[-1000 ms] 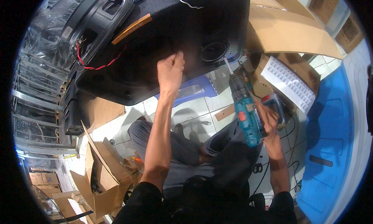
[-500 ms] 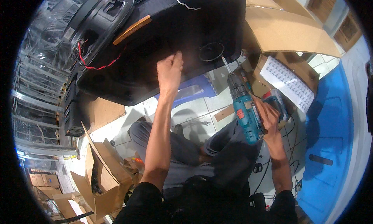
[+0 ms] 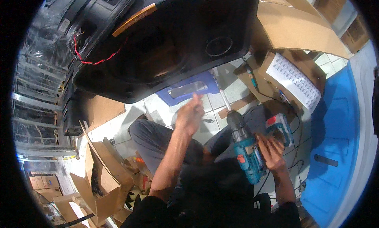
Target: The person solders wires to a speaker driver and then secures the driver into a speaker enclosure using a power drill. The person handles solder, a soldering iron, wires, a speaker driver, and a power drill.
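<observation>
My right hand (image 3: 271, 152) grips a teal and black cordless drill (image 3: 248, 157), held over my lap. A long bit (image 3: 224, 98) in its chuck points up and away, toward the far side. My left hand (image 3: 190, 114) is in the air left of the bit, blurred, its fingers drawn together; whatever they may pinch is too small to make out. Beyond both hands stands a black speaker cabinet (image 3: 189, 64), tilted, with a large dark opening and a smaller round ring (image 3: 219, 46). A wooden strip (image 3: 135, 19) lies across its upper left edge.
A loose speaker driver (image 3: 100, 10) with red and black wires (image 3: 94, 63) rests at far left. Under the cabinet sits a purple stool (image 3: 173, 99). A soldering iron (image 3: 251, 77), cardboard boxes (image 3: 108, 184), a second red-and-teal tool (image 3: 281, 129) and a blue panel (image 3: 335, 145) surround me.
My left hand has come back from the cabinet's front, nearer to me and rightward. The drill has dropped lower, closer to my body. The view has shifted slightly.
</observation>
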The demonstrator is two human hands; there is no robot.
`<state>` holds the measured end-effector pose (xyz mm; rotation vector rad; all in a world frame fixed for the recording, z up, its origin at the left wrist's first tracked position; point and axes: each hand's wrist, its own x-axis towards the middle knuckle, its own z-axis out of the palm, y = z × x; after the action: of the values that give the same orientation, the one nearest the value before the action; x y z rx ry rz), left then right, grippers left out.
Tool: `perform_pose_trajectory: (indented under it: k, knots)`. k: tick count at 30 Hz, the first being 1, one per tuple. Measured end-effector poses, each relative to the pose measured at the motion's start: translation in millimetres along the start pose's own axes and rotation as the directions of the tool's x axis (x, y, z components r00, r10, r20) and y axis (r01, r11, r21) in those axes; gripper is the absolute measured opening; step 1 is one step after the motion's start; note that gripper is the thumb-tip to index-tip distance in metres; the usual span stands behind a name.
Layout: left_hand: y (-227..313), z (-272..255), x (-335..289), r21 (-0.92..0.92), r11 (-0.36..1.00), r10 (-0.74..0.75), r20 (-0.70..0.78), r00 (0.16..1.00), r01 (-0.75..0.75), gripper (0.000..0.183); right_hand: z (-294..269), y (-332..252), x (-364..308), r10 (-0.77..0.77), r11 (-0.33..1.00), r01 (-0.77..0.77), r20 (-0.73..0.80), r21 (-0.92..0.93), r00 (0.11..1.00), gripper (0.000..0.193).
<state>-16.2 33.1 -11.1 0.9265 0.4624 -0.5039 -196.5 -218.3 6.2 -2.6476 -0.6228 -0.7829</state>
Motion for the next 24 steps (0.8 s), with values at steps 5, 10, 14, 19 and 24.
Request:
perform_pose_trajectory:
  k: [5,10,14,19,24]
  knots:
    - [-38,-15,-6,-0.035,0.984,-0.170,0.082,0.982,0.173,0.026,-2,-23,-7,0.018,0.995,-0.021,0.024,0.095,1.000,0.034]
    - [-35,-1,-20,-0.007,0.994,-0.113,0.033,0.993,0.113,0.026,2,-34,-5,0.044,0.986,-0.038,-0.035,0.161,0.998,0.036]
    - [-22,8,-29,0.027,0.996,-0.089,0.052,0.995,0.087,0.023,1,-36,-7,0.068,0.986,-0.064,-0.021,0.152,0.997,0.037]
    - [-13,10,-31,0.036,0.997,-0.075,0.094,0.993,0.072,0.031,-1,-38,-12,0.093,0.986,-0.091,-0.006,0.142,0.996,0.038]
    - [-10,23,-32,0.096,0.994,-0.052,0.044,0.998,0.048,0.037,-2,-40,-13,0.074,0.978,-0.075,0.010,0.195,0.997,0.039]
